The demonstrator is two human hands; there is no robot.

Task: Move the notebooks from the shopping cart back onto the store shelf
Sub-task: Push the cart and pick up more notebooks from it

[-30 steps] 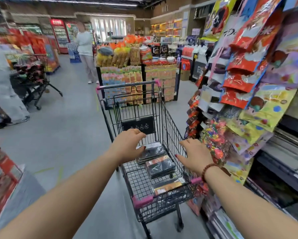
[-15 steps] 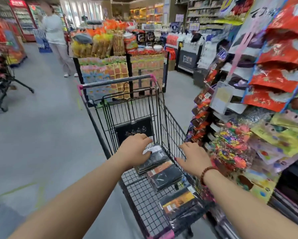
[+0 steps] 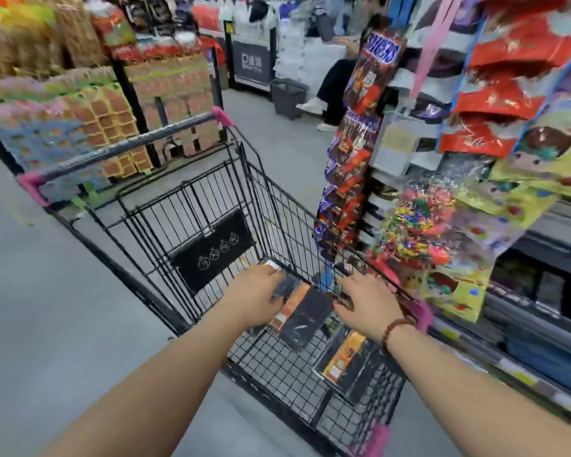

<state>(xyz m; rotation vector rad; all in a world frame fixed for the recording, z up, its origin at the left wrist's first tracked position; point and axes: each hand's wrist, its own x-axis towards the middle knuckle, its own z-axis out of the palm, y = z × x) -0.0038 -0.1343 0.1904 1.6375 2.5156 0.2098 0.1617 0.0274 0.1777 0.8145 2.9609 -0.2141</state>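
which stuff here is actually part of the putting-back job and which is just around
Job: black wire shopping cart; dark wrapped notebook under left hand; black-and-orange notebook; orange-striped notebook nearest; right hand; store shelf on the right.
Around: hanging Snickers packs; red foil bags; bag of colourful sweets; grey plastic basket.

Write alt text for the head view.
Two hands reach into a black wire shopping cart: left hand on a dark notebook, right hand open beside an orange-and-black notebook. A third notebook lies nearer; snack packets hang at right.
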